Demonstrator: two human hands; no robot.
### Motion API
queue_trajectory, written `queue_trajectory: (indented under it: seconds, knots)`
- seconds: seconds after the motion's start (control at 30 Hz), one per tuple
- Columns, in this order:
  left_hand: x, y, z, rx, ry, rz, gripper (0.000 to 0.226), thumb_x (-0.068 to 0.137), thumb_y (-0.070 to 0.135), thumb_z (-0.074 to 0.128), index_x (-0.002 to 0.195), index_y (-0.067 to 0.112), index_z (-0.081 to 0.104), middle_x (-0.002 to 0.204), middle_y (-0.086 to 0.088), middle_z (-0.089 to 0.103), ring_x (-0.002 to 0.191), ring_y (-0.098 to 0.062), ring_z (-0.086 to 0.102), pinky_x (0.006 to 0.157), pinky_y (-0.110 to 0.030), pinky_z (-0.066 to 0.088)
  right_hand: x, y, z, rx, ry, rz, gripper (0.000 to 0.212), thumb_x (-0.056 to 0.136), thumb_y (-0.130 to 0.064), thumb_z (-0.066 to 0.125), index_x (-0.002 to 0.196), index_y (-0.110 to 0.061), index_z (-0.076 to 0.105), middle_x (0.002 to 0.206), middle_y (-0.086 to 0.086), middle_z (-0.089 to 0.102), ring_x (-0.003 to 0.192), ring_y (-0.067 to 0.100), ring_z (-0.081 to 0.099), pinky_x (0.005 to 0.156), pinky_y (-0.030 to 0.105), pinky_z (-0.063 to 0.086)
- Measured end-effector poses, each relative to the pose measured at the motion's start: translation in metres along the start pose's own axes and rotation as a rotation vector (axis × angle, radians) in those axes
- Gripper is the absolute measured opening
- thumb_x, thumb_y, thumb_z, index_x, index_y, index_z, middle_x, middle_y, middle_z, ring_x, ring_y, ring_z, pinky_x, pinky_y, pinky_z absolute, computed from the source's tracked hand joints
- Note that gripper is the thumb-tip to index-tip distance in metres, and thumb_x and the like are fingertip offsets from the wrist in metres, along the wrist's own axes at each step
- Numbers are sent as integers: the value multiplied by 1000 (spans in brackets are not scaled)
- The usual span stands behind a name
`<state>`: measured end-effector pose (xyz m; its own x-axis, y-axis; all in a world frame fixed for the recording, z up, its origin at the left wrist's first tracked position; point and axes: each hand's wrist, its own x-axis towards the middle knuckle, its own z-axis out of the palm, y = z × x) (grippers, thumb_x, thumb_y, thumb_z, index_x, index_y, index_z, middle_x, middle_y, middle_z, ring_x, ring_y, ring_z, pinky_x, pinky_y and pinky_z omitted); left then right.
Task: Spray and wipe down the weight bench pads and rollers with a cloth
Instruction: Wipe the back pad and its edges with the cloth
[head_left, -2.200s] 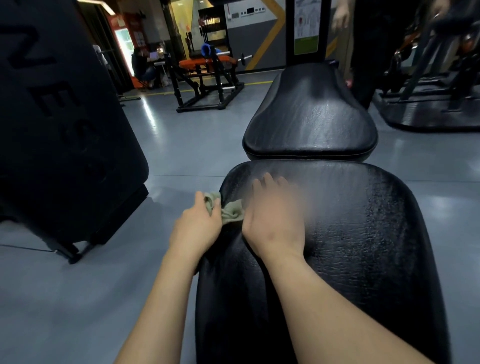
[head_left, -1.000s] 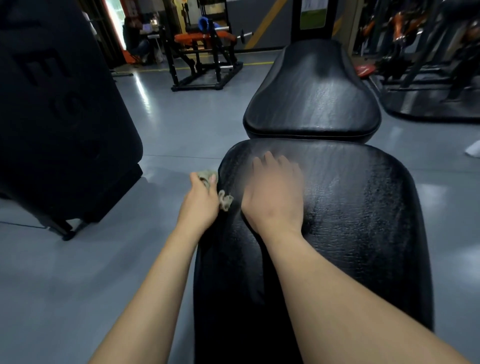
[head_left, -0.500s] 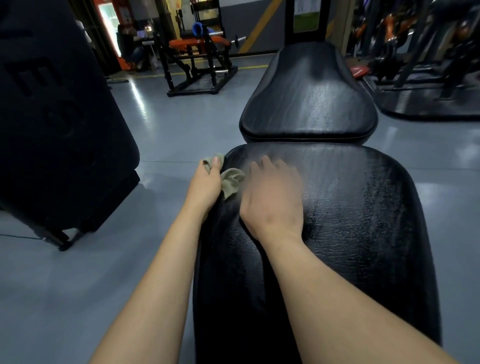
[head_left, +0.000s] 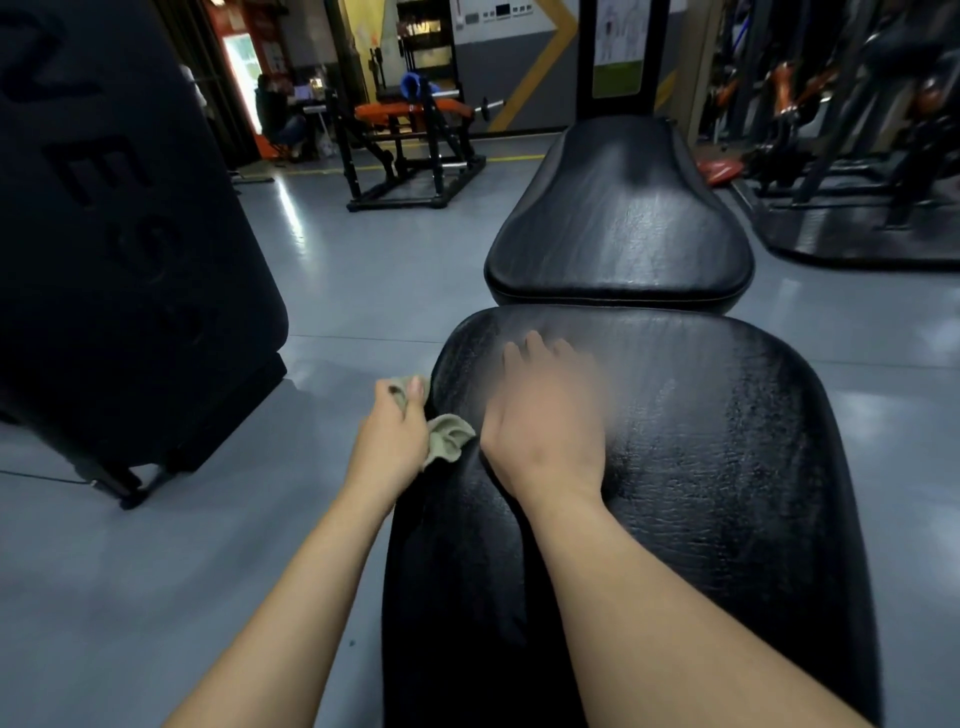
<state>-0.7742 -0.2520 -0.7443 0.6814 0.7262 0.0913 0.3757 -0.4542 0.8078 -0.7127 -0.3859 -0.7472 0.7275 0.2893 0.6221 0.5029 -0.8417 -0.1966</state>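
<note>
Head view: the left hand (head_left: 390, 441) curls round a greenish cloth (head_left: 448, 440) at the left edge of the near bench pad (head_left: 717, 467) — the right hand (head_left: 545, 415) lies flat on that pad, fingers straight, blurred. The far pad (head_left: 618, 223) lies just beyond it, streaked.

On the big black panel (head_left: 130, 234) at the near left we read raised letters running down its face: N, E, S, then one too dim to tell. The white-and-green label (head_left: 618, 47) on the far post (head_left: 615, 108) is too small for us to read.
</note>
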Motion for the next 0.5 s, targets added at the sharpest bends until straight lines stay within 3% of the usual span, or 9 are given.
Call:
queue_trajectory:
  seconds: [0.13, 0.3, 0.5]
  knots:
    - [49, 44, 16, 42, -25, 51, 48, 107, 50, 34, 121, 6, 48, 125, -23, 62, 118, -41, 56, 92, -43, 43, 1, 1, 1, -8, 7, 0, 56, 93, -34, 37, 142, -15, 57, 150, 11, 51, 140, 36, 43, 119, 55, 24]
    - [63, 52, 28, 56, -4, 73, 49, 103, 60, 37, 109, 14, 50, 117, -18, 65, 113, -39, 58, 97, -46, 46, 1, 1, 1, -13, 29, -1, 57, 91, -34, 36, 139, -15, 59, 149, 12, 53, 138, 37, 45, 118, 56, 26]
    - [24, 21, 11, 59, -2, 43, 50, 103, 58, 38, 119, 13, 51, 120, -24, 64, 115, -42, 58, 96, -47, 47, 0, 0, -2, 15, 33, 4, 55, 93, -35, 36, 139, -14, 60, 148, 12, 54, 137, 37, 46, 118, 56, 27]
